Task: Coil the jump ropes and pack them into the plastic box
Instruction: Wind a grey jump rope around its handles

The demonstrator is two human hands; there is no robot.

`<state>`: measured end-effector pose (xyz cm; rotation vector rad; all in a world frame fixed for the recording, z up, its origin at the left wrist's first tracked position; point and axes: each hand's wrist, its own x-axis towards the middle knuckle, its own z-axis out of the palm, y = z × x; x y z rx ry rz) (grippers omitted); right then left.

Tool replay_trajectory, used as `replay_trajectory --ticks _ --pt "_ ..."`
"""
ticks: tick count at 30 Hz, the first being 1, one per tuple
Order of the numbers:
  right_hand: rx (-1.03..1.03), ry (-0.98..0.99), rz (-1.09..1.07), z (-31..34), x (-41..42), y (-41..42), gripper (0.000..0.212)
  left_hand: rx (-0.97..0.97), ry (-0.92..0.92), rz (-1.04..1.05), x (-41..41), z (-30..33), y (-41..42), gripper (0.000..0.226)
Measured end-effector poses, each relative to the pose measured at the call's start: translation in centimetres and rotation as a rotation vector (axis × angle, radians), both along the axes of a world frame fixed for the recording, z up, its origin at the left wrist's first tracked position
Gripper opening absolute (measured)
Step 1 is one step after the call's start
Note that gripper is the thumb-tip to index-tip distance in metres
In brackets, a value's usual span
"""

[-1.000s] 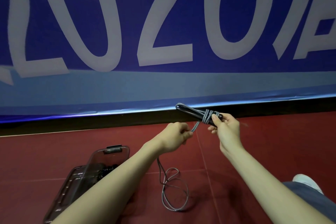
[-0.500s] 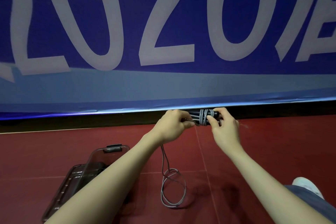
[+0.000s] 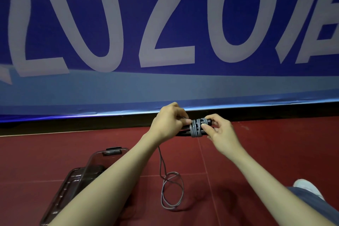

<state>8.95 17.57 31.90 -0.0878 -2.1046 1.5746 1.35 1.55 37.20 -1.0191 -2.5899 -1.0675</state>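
Your left hand [image 3: 169,122] & right hand [image 3: 219,132] both pinch the jump rope [image 3: 196,127], grey cord wound round its black handles, held up in front; slack trails to a loop on the red floor [image 3: 238,170], plastic box [image 3: 77,185] open lower left

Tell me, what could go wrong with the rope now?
The loose rope lies looped over itself on the floor; pulled up, it might knot. The wraps round the black handles are held only by the right hand pinching them; a slip could let them spring loose. The left arm hangs over the open box and might bump its lid.
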Motion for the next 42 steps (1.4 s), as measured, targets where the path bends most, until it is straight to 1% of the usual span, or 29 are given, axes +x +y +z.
replay_trajectory --ticks 1,3,5,9,14,17,18,20,21,24,25,30,32,34,37,39,42 --pt "-0.028 -0.011 0.033 0.2 0.1 -0.2 0.023 -0.002 -0.006 0.012 -0.1 0.0 0.0 0.01" --pt "-0.012 -0.015 0.067 0.5 0.4 -0.4 0.023 -0.04 -0.036 0.011 -0.2 0.1 -0.2 0.012" --pt "0.004 -0.033 0.104 0.9 0.8 -0.4 0.021 -0.075 -0.112 -0.011 -0.3 0.3 -0.4 0.012" --pt "-0.154 -0.116 0.204 1.4 1.6 -0.5 0.013 -0.005 -0.404 -0.1 -0.5 0.7 -1.5 0.011" --pt "-0.342 -0.011 0.342 2.0 2.0 -0.6 0.012 0.125 -0.743 -0.249 -0.9 0.9 -2.8 0.017" --pt "-0.401 -0.014 0.395 1.9 2.0 -0.6 0.01 0.17 -0.855 -0.311 -0.8 0.9 -3.1 0.02" --pt "-0.419 -0.023 0.405 1.9 2.0 -0.7 0.012 0.187 -0.871 -0.33 -0.8 0.8 -3.2 0.022" --pt "-0.464 -0.051 0.422 1.8 1.9 -0.6 0.023 0.241 -0.916 -0.348 -0.7 0.4 -3.1 0.023" --pt "-0.498 -0.058 0.43 1.8 1.9 -0.6 0.028 0.292 -0.962 -0.344 -0.6 0.1 -3.0 0.022" --pt "-0.654 -0.031 0.442 2.2 1.8 -0.6 0.042 0.533 -1.15 -0.338 0.3 -0.6 -2.0 0.016" --pt "-0.699 -0.021 0.43 2.3 1.8 -0.6 0.043 0.573 -1.167 -0.335 0.5 -0.7 -1.5 0.018" --pt "-0.849 0.038 0.292 2.6 1.5 -0.1 0.018 0.601 -1.024 -0.251 1.2 -1.0 1.5 0.037" --pt "-0.871 0.06 0.235 2.6 1.5 0.2 0.007 0.591 -1.002 -0.236 1.4 -1.2 2.2 0.034" --pt "-0.904 0.073 0.189 2.7 1.5 0.5 0.013 0.561 -1.011 -0.242 1.5 -1.4 2.7 0.027" --pt "-0.981 0.1 0.126 3.0 1.6 1.1 0.016 0.526 -0.983 -0.2 1.6 -1.3 3.3 0.025" --pt "-1.053 0.118 0.059 3.2 1.7 1.9 0.017 0.47 -0.874 -0.168 1.7 -1.3 3.5 0.023" --pt "-1.144 0.128 -0.036 3.4 1.8 2.6 0.017 0.26 -0.572 -0.145 1.9 -1.3 3.5 0.019"
